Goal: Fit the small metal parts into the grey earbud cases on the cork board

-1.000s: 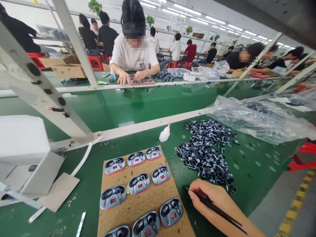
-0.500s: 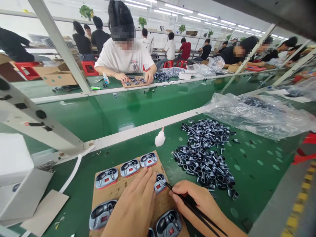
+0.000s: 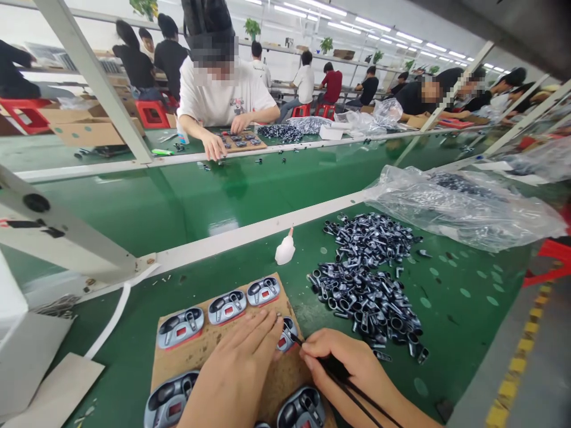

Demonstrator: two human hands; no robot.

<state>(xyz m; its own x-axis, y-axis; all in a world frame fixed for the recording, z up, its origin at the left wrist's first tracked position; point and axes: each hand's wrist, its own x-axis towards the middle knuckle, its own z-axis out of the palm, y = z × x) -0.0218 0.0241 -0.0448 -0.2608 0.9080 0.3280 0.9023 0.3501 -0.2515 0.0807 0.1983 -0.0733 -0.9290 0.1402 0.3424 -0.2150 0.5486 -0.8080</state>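
Moved since half a second ago: left hand (image 3: 236,380) has slid further over the grey housing (image 3: 286,334), which now shows less; the tweezer tips stay on the same piece.
Left hand: fingers (image 3: 263,327) stretched out flat and close together, grasping nothing — palm down on the cork board (image 3: 196,352), fingertips overlapping the housing's left edge.
Right hand: (image 3: 352,368) fingers clenched in a pinch around black tweezers (image 3: 357,392), heel resting at the board's right edge.
Tweezers: tips brought nearly together on the housing's top; whether they grip anything there is too small to tell.
Housing: second row of the board, right end, between the two hands.
Other housings: three in the far row (image 3: 226,306), two more at the near edge, partly cut off.
Loose parts: heap of small dark metal pieces (image 3: 366,285) on the green bench, just right of the board.
Bottle: small white one (image 3: 284,251), beyond the board, near the white rail.
Bag: clear plastic (image 3: 459,205), far right, dark parts inside.
Opposite bench: a person in a white shirt (image 3: 223,95) — hands at another board.
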